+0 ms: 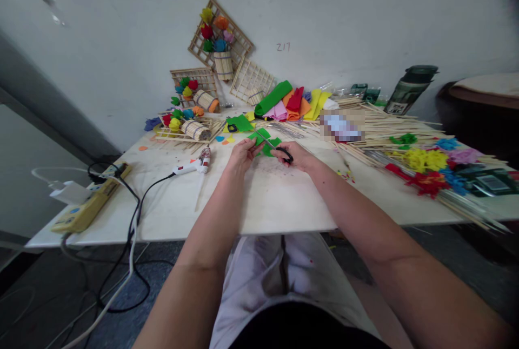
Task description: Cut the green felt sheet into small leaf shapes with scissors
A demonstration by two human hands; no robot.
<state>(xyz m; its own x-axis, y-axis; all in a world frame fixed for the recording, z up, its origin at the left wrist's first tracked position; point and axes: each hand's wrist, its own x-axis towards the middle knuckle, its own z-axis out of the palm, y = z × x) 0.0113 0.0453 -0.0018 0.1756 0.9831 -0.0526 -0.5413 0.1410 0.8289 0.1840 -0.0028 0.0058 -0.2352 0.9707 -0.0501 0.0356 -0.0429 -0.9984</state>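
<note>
Over the middle of the white table, my left hand (pixel 244 152) is closed on a piece of green felt-like material (pixel 260 136). My right hand (pixel 295 155) grips a pair of scissors (pixel 287 155) by the black handles. Their blades point up and left, lying along the green piece. Another green scrap (pixel 271 147) is close by the scissors, under or beside my right fingers. Beyond my hands, a larger green sheet (pixel 239 122) lies on the table. Whether the blades are parted is too small to tell.
Left of me lie a glue gun (pixel 192 167) and a yellow power strip (pixel 87 206) with trailing cables. Lattice panels with felt flowers (pixel 221 25) lean at the wall. Folded coloured felt (pixel 275 98), wooden sticks (pixel 385 127), bright flower pieces (pixel 430 160) and a dark bottle (pixel 411 89) stand behind and right.
</note>
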